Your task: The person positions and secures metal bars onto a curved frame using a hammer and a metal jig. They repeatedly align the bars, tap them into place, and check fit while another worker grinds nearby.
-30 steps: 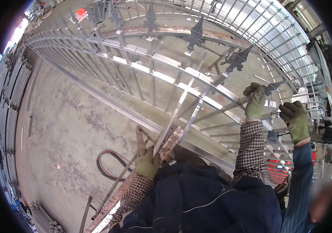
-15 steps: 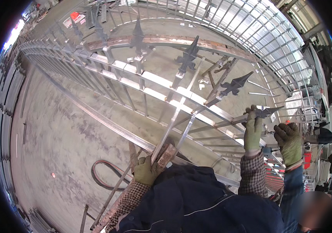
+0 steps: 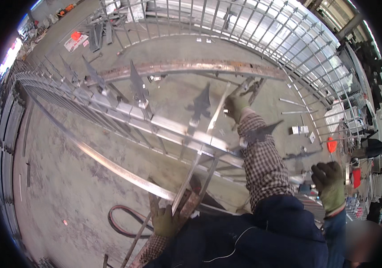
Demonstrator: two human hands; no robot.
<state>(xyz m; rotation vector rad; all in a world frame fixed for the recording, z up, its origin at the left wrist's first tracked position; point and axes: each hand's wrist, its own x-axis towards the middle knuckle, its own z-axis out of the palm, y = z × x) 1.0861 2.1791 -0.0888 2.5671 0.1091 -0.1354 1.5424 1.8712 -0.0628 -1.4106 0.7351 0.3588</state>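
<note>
A curved metal fence panel [image 3: 168, 126] with pointed spear finials lies across the view. My right arm, in a checked sleeve, reaches over its rails between two dark finials, one of which [image 3: 201, 103] stands left of the arm. My gloved right hand [image 3: 238, 107] is beyond the panel, near the rusty leg of a trestle; its fingers are blurred, and whether they hold anything is unclear. My gloved left hand [image 3: 164, 222] rests on a rusty metal stand [image 3: 190, 203] at the near side, fingers apart, beside a bright metal bar [image 3: 184, 185].
A co-worker's gloved hand [image 3: 329, 187] with a blue sleeve is raised at the right. Behind the panel runs a rusty beam [image 3: 168, 68]. Another spear-topped fence [image 3: 262, 22] curves along the back. A hose loop [image 3: 115, 223] and scattered metal pieces lie on the floor.
My right hand has left the finial at the right and moved left and farther away, over the rails. My left hand remains at the stand. The whole view has shifted slightly.
</note>
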